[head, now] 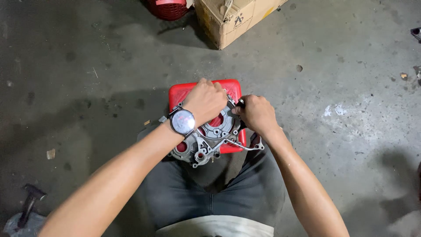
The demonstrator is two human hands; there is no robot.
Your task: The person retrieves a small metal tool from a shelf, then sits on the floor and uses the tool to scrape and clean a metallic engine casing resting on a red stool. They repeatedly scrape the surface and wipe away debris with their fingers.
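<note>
The left hand pressed flat on the metal cover, which ran slantwise under it, while the right hand gripped a tool beside it.

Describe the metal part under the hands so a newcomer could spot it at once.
Start at the red plastic stool in the middle of the grey concrete floor, before the person's knees. On it lies a silver cast-metal engine cover, pressed by the left hand, the right hand at its edge. It alone is pale metal with round holes showing red through.
</note>
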